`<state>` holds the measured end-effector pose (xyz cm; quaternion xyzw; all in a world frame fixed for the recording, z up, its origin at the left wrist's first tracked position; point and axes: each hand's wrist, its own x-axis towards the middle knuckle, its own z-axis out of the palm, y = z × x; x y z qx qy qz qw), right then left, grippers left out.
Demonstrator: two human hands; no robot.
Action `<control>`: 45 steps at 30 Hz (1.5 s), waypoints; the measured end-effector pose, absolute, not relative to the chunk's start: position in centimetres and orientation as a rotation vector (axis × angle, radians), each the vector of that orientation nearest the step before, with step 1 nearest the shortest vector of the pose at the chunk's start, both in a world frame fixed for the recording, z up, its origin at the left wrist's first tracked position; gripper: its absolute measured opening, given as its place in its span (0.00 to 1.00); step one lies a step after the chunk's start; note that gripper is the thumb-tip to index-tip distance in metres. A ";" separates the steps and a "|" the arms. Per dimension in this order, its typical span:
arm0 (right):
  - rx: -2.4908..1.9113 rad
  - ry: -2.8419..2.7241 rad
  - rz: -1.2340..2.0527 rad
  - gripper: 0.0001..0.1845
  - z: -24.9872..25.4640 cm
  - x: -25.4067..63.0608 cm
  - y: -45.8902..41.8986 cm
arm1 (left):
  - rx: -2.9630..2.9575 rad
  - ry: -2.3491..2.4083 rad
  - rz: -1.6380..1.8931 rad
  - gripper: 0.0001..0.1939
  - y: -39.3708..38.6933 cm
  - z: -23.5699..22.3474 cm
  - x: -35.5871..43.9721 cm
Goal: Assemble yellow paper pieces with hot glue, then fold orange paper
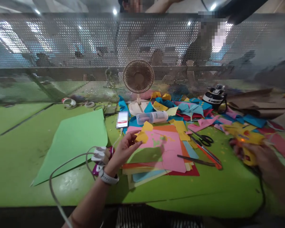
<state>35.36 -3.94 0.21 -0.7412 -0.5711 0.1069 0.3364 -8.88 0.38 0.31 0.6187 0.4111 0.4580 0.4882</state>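
Head view: left hand [127, 146] pinches yellow paper [142, 137] above the pink sheet [173, 158], right hand [260, 154] grips a blurred, probable glue gun [251, 138]; seemingly a gluing step, calling for bringing both together.

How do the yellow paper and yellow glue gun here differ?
The yellow paper, in the left hand, is thin; the yellow glue gun, in the right hand, is bulkier. The paper is plain, while the gun has a black cord and glowing orange light. Both are yellow and handheld.
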 end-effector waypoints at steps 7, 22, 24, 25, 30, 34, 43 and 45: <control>-1.366 -1.433 1.167 0.20 2.0 25.3 -3.8 | 1.503 0.968 1.047 0.25 -0.1 0.7 -9.0; -1.136 -1.659 1.739 0.25 3.2 17.9 -1.5 | 1.574 0.693 0.827 0.30 -0.9 1.2 -9.8; -1.120 -1.691 1.728 0.26 3.0 17.8 -1.6 | 1.566 0.677 0.804 0.32 -0.9 1.2 -9.8; -1.116 -1.697 1.723 0.26 2.9 17.7 -1.6 | 1.563 0.675 0.791 0.33 -0.9 1.3 -9.8; -1.163 -1.737 1.728 0.25 2.1 17.6 -1.7 | 1.579 0.659 0.766 0.33 -1.2 1.5 -9.5; -1.194 -1.811 1.705 0.26 1.8 17.5 -2.0 | 1.591 0.660 0.773 0.33 -1.3 1.4 -9.4; -1.209 -1.928 1.643 0.25 4.2 16.7 -2.4 | 1.610 0.661 0.754 0.33 -1.5 1.6 -9.3; -1.194 -1.956 1.632 0.24 4.4 16.7 -2.4 | 1.611 0.667 0.747 0.33 -1.4 1.6 -9.3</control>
